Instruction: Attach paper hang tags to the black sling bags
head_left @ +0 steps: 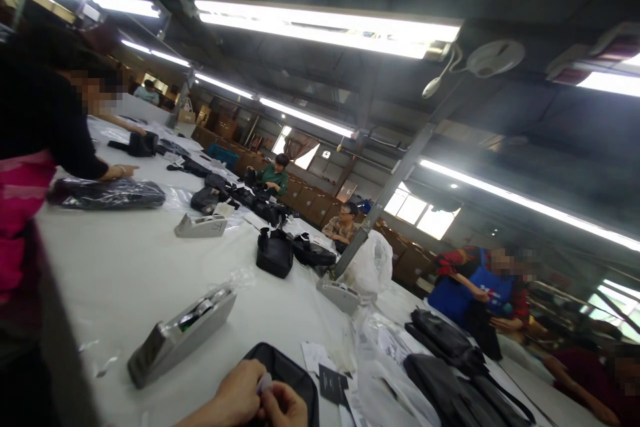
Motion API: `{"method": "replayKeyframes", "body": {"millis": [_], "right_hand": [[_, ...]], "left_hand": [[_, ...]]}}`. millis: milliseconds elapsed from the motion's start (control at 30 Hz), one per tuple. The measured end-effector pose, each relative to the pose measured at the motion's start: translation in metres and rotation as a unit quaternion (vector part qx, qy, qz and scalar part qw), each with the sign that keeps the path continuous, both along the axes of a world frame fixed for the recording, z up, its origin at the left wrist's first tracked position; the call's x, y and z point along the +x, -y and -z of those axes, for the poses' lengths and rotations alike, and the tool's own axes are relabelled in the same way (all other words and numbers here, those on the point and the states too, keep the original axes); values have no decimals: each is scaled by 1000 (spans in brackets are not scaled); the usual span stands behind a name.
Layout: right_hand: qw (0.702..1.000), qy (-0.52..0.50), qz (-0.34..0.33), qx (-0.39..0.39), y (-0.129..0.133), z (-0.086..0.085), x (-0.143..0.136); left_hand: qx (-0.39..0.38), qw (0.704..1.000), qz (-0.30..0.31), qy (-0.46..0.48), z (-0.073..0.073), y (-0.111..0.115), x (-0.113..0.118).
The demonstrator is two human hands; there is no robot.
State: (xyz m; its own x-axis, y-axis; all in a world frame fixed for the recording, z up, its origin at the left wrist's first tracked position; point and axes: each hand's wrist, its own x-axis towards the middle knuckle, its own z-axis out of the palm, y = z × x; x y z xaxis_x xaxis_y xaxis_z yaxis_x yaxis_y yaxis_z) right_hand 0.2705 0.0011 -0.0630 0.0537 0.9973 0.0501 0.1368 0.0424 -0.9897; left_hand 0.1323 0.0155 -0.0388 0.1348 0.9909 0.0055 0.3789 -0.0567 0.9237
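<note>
My left hand [239, 395] and right hand [283, 407] are cut off by the near edge, hiding part of the black pouch [293, 373]; the small pale thing [264, 383] between my fingers is too small to identify.

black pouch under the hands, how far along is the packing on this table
Done, by the look of it: one dark bag sealed in clear plastic lies at the far left. In hand: the left hand and right hand pinch a small pale piece over the black zipped pouch. Left: unwrapped black bags and loose clear plastic sleeves.

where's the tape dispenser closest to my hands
In the head view the grey tape dispenser lies on the white table, low and left of centre, just left of the black pouch under your hands.
</note>
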Motion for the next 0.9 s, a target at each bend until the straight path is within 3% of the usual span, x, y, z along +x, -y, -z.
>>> {"method": "replayKeyframes", "body": {"millis": [167,367,567,767,900], "right_hand": [[1000,-10,-8,-3,-1,-2,0],[998,66,10,-13,2,-14,-6],[961,274,34,-10,17,-49,-28],[948,306,88,-29,20,-50,-36],[941,319,105,-31,18,-52,-40]], "left_hand": [[-48,997,12,59,4,1,10],[-54,965,-131,220,25,14,17],[-52,950,-105,290,20,23,3],[-87,951,-89,285,21,28,-2],[-40,958,-82,273,19,26,-2]]}}
